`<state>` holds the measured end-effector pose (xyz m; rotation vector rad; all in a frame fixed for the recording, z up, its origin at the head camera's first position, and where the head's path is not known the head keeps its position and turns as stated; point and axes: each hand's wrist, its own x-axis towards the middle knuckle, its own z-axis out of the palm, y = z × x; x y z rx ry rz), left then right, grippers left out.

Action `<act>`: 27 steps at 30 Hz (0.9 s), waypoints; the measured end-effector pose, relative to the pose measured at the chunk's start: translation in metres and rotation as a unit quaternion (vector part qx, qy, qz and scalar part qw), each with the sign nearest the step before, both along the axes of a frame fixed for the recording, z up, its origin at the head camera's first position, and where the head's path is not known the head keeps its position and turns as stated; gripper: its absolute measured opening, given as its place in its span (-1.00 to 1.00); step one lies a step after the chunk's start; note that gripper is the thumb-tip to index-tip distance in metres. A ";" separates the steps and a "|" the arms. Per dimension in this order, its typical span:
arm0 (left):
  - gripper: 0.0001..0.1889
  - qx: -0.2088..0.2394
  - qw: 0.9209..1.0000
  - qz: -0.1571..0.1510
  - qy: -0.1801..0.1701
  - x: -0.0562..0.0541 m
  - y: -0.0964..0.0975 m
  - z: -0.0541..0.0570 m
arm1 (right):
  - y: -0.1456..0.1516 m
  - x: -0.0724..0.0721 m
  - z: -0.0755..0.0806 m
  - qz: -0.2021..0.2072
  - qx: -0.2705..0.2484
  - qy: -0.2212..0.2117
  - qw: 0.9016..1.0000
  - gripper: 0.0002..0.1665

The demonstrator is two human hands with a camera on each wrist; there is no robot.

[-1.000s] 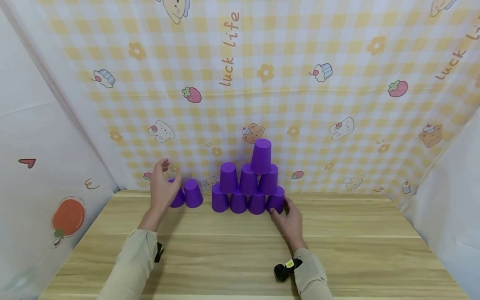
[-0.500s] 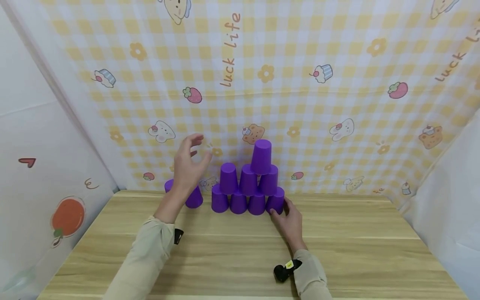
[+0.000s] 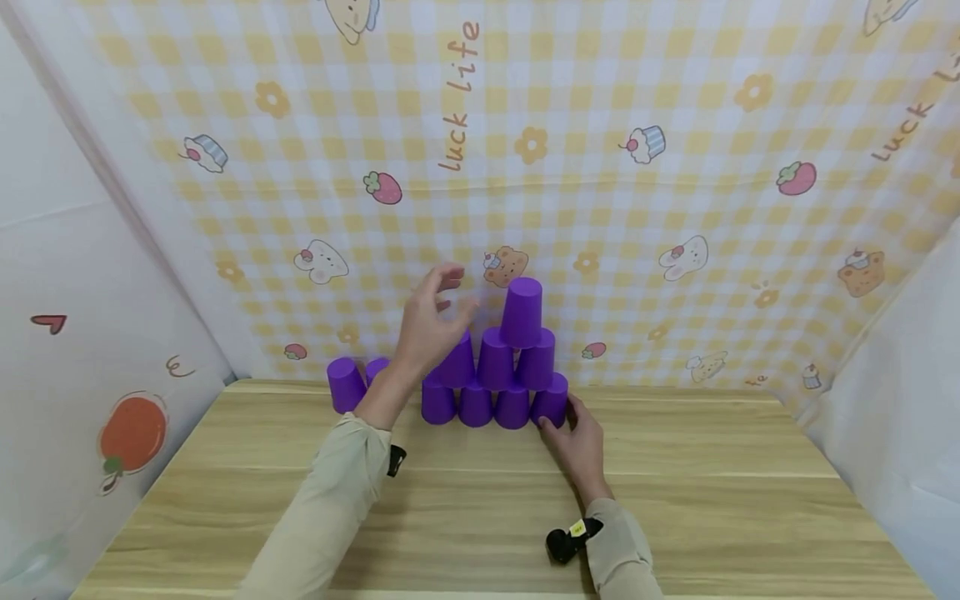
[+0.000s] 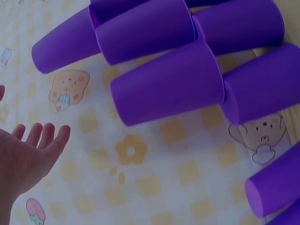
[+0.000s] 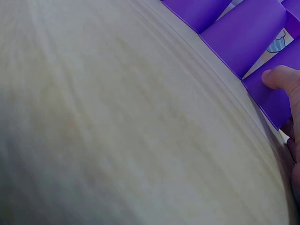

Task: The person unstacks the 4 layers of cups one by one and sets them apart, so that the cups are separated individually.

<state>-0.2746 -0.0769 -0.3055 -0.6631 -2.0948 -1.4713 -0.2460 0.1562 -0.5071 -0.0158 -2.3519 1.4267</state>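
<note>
Upside-down purple cups form a stack at the back of the table: several in the bottom row, three in the middle row, and one top cup [image 3: 521, 312] over the middle row's right pair. My left hand [image 3: 433, 327] is raised with nothing in it, its fingers spread and slightly bent. In the head view it overlaps the middle row's left cup [image 3: 457, 367]; the left wrist view shows a gap between fingers [image 4: 62, 136] and cups. My right hand [image 3: 581, 442] grips the bottom row's right-end cup [image 3: 550, 402], thumb on its near side in the right wrist view.
Left of the stack stand two more inverted purple cups, one in full sight [image 3: 347, 387] and one [image 3: 375, 368] partly behind my left forearm. A patterned cloth [image 3: 637, 217] hangs right behind the wooden table [image 3: 690, 483]. White sheets enclose both sides.
My left hand has moved right and up, from beside the two separate cups to in front of the stack's left part. The right hand keeps its grip; the cups stand as before.
</note>
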 end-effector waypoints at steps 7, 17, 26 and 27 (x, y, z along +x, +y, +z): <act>-0.33 -0.052 0.997 -0.043 -0.040 -0.003 0.025 -0.006 | 0.000 -0.001 -0.001 0.003 -0.001 0.004 1.000 -0.28; -0.32 -0.046 0.997 -0.052 -0.029 -0.012 0.050 -0.014 | 0.001 0.000 0.000 0.001 -0.004 0.013 1.000 -0.29; -0.34 -0.040 0.998 -0.039 -0.040 -0.018 0.058 -0.020 | 0.001 0.000 0.001 0.003 0.001 0.003 1.000 -0.30; -0.34 -0.040 0.998 -0.038 -0.042 -0.018 0.058 -0.020 | 0.001 0.000 0.001 0.003 0.001 0.002 1.000 -0.30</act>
